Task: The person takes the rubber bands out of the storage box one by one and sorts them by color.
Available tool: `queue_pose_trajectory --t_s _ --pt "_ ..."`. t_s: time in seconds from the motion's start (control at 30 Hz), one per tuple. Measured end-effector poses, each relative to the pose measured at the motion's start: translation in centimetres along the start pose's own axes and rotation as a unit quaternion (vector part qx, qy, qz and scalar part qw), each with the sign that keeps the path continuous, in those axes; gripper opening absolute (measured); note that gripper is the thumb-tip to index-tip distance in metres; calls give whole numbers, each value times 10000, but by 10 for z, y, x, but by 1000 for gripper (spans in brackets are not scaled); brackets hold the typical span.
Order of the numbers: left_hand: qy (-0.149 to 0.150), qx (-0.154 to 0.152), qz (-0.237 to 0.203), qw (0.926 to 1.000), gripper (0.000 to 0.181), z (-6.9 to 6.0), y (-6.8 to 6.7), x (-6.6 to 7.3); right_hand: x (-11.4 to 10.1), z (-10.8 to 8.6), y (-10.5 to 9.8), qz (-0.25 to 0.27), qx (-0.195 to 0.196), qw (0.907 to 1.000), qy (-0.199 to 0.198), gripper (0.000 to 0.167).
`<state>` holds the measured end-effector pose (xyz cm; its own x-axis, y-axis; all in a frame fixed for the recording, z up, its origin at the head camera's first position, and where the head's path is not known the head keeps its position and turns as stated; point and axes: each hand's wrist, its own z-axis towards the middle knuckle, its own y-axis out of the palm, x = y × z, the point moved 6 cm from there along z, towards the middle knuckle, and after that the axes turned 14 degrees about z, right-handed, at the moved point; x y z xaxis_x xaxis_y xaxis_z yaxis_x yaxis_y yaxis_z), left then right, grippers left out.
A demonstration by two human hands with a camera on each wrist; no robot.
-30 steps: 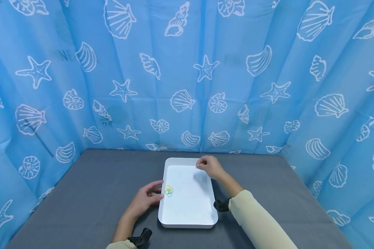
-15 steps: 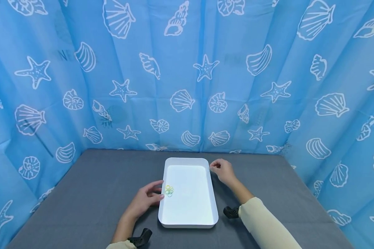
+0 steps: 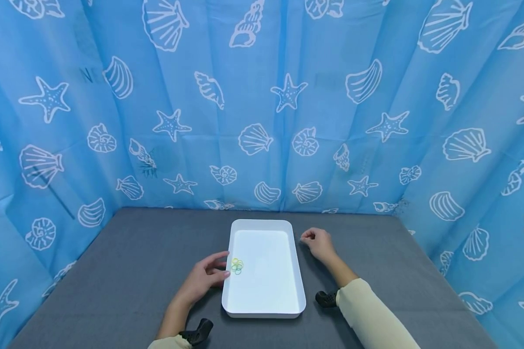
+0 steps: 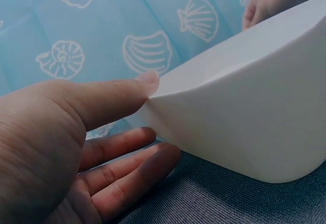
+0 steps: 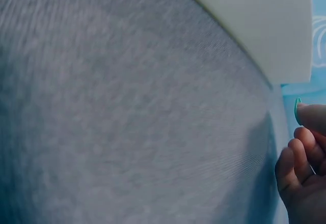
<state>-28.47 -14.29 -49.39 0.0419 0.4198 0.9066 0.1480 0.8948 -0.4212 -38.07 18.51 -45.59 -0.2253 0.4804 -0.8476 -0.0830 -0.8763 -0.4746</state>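
Observation:
A white tray [image 3: 266, 286] lies on the grey cloth, with several small yellow and green bands [image 3: 237, 266] bunched near its left wall. My left hand [image 3: 203, 278] is at that side; in the left wrist view, the hand [image 4: 56, 142] has its thumb on the rim and relaxed fingers beside the outer wall. To the right of the tray's far right part is my right hand [image 3: 320, 246]. In the right wrist view, a thin green band [image 5: 298, 111] shows at the thumb tip of the right hand [image 5: 308, 183], which pinches it; the other fingers are curled.
Grey cloth [image 3: 170, 242] covers the table around the tray. Behind and at the sides hangs a blue curtain [image 3: 262, 169] with white shells and starfish. A black wrist device [image 3: 326, 299] is on the right arm, another [image 3: 198, 332] on the left.
My right hand has moved rightward from above the tray's far right corner to outside it, and slightly toward me. My left hand and the bunched bands have stayed put.

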Motion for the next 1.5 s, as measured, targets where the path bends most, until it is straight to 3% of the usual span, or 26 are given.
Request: queue_pose_trajectory --t_s 0.23,0.33,0.47,0.6,0.9,1.2,1.37,1.5 --pt "-30 32 127 9999 55 -2 -1 0 12 1 1 -170 122 9997 161 6" --pt "-58 8 65 10000 55 -7 -3 11 14 3 2 -278 100 9994 195 6" --pt "-106 23 103 9999 55 -9 -3 13 17 5 4 -606 37 9978 274 8" --pt "-157 48 148 9998 57 -4 -2 1 20 6 5 -873 39 9955 367 9" --pt "-159 -90 271 9995 58 -4 1 -1 20 6 1 -899 154 9940 607 6" --pt "-49 -17 18 10000 56 -1 0 1 19 7 -4 -450 410 9962 623 8" --pt "-24 30 116 9999 55 0 0 0 13 6 -8 -175 475 9971 566 9" --pt "-66 54 143 9999 55 0 0 0 9 1 -13 248 435 9948 883 10"
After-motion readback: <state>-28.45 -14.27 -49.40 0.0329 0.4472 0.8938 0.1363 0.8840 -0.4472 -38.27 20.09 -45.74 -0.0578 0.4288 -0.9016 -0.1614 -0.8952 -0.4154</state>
